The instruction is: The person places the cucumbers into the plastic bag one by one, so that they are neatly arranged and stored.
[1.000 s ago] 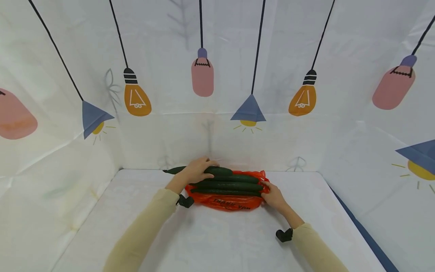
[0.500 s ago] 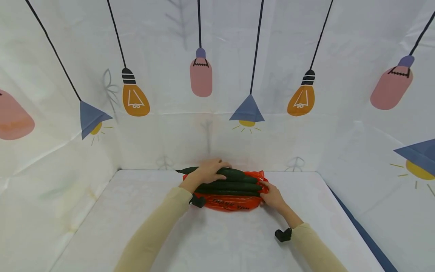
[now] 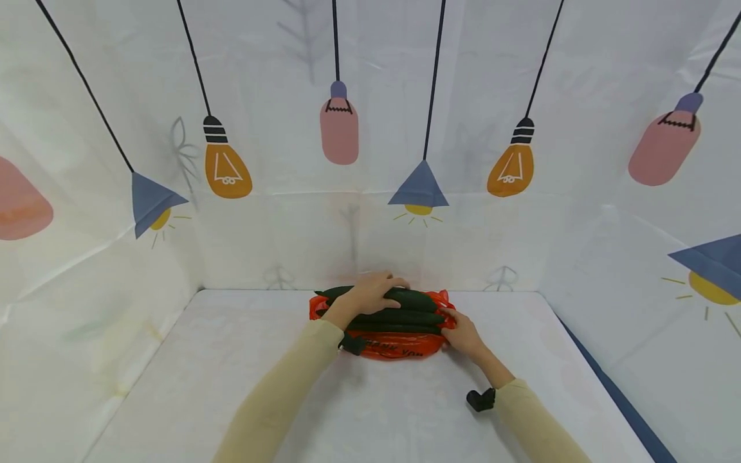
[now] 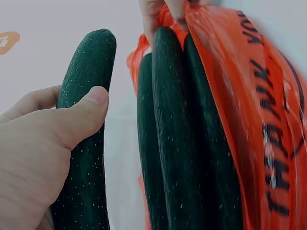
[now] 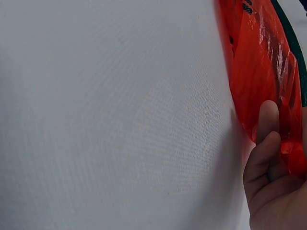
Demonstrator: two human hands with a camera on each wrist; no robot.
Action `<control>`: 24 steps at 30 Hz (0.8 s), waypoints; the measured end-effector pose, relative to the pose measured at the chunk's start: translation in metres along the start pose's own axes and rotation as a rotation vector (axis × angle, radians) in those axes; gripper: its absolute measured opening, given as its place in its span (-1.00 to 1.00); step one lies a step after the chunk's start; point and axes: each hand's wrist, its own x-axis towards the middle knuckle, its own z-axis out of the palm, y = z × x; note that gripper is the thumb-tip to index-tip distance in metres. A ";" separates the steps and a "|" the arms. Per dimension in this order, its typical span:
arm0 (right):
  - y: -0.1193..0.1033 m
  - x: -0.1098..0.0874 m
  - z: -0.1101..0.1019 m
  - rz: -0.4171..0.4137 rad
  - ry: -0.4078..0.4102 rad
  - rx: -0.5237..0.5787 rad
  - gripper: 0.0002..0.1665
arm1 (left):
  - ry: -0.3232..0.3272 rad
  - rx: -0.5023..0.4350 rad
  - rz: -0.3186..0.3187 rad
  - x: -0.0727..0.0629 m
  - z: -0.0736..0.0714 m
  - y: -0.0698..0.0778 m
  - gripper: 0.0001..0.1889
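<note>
My left hand (image 3: 370,294) grips a dark green cucumber (image 4: 91,62), thumb on one side and fingers curled round the other. In the head view this cucumber lies along the back of an orange-red plastic bag (image 3: 399,348) with "THANK YOU" lettering. Three more cucumbers (image 4: 168,96) lie side by side in the bag's opening; in the left wrist view a gap parts them from the held one. At the bag's right end, my right hand (image 3: 466,334) holds the plastic by the cucumber tips. The right wrist view shows its fingers (image 5: 268,117) against the bag.
The bag lies on a white table (image 3: 243,386) near its back edge. White sheeting (image 3: 370,238) printed with hanging lamps rises behind and on both sides. A dark blue strip (image 3: 619,392) runs along the table's right side.
My left hand has moved to the right, carrying its cucumber along the back of the bag, so its left end now sticks out less. My right hand has stayed at the bag's right end.
</note>
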 end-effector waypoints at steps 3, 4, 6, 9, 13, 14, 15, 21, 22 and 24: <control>0.001 0.000 -0.001 0.007 0.002 0.005 -0.32 | 0.005 -0.027 0.015 0.005 0.004 0.003 -0.54; 0.001 0.000 -0.001 0.010 0.004 0.010 -0.32 | 0.006 -0.036 0.019 0.006 0.005 0.004 -0.55; 0.001 0.000 -0.001 0.018 0.001 0.024 -0.32 | 0.003 -0.056 0.020 0.009 0.007 0.006 -0.54; 0.000 0.000 0.000 0.035 -0.007 0.048 -0.31 | -0.004 -0.072 0.011 0.011 0.009 0.009 -0.54; 0.000 0.000 0.001 0.051 -0.016 0.051 -0.31 | 0.001 -0.065 0.000 0.013 0.014 0.012 -0.54; 0.000 0.000 0.001 0.055 -0.018 0.047 -0.32 | 0.005 -0.062 -0.001 0.013 0.015 0.012 -0.54; 0.000 0.000 0.001 0.057 -0.018 0.044 -0.32 | 0.009 -0.058 0.000 0.014 0.017 0.012 -0.54; -0.002 -0.001 0.000 0.056 -0.022 0.052 -0.30 | 0.018 -0.048 0.004 0.018 0.027 0.009 -0.53; -0.002 -0.001 0.000 0.057 -0.024 0.054 -0.30 | 0.019 -0.048 0.005 0.018 0.028 0.008 -0.53; -0.002 -0.002 -0.001 0.057 -0.029 0.054 -0.30 | 0.021 -0.048 0.006 0.018 0.030 0.007 -0.53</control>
